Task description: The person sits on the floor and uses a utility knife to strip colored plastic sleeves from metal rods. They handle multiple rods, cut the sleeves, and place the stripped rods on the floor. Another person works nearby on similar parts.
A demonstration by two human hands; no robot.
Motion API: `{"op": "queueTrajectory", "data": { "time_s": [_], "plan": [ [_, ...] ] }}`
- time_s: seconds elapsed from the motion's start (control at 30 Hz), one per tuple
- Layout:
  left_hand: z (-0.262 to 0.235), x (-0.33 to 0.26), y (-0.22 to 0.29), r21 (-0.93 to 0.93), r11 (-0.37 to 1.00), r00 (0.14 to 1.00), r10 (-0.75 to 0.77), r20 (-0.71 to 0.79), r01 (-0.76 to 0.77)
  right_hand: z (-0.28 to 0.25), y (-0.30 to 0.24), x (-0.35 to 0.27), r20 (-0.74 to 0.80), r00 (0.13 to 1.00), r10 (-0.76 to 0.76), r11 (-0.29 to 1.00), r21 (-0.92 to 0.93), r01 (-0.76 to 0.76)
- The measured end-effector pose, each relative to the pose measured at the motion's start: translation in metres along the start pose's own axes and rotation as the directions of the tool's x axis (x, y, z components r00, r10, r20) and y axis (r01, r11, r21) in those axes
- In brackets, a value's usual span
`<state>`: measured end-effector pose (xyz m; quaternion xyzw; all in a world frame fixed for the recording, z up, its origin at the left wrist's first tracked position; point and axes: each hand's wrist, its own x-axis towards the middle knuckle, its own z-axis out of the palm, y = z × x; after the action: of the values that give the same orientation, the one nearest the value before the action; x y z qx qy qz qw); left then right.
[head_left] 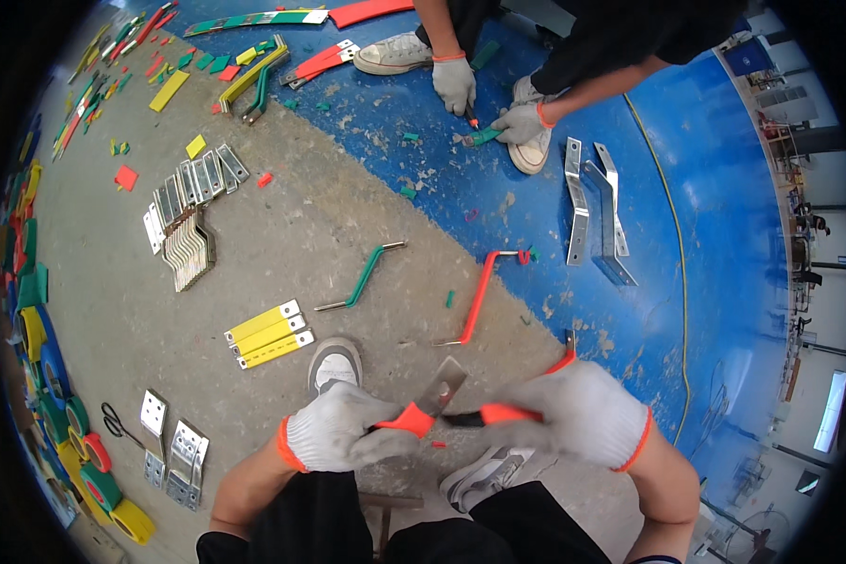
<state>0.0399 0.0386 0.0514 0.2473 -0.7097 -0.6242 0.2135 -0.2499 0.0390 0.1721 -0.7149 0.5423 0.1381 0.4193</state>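
Observation:
My left hand (338, 428), in a white knit glove with an orange cuff, is closed on a flat metal bar (442, 383) with a red sleeve; its bare end points up and away. My right hand (583, 414), gloved alike and slightly blurred, grips a red and black utility knife (509, 413). The knife's dark front end points left, close to the red sleeve; whether it touches cannot be made out. Just beyond my right hand, a red-sleeved bar with a bare metal end (571, 340) shows, partly hidden by the glove.
Ahead lie a green-sleeved bent bar (363, 279) and a red-sleeved one (479, 299). Yellow-sleeved bars (271, 334) and stacked bare bars (190, 246) are left. Coloured tape rolls (100, 486) line the far left. A co-worker's gloved hands (454, 85) work opposite, near bare bars (577, 202).

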Motion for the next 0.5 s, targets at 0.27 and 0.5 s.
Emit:
{"op": "queueTrajectory", "data": {
  "time_s": [0.27,0.5],
  "plan": [
    [0.018,-0.002,-0.017,0.056,0.984,0.986,-0.166,-0.026,0.168,0.041,0.01,-0.006,-0.303,0.944,0.129,0.92,0.392,0.0],
    [0.023,0.009,-0.014,0.277,0.948,0.986,-0.136,-0.099,0.158,0.097,-0.035,0.041,-0.408,0.807,0.426,0.795,0.595,-0.118]
  ]
}}
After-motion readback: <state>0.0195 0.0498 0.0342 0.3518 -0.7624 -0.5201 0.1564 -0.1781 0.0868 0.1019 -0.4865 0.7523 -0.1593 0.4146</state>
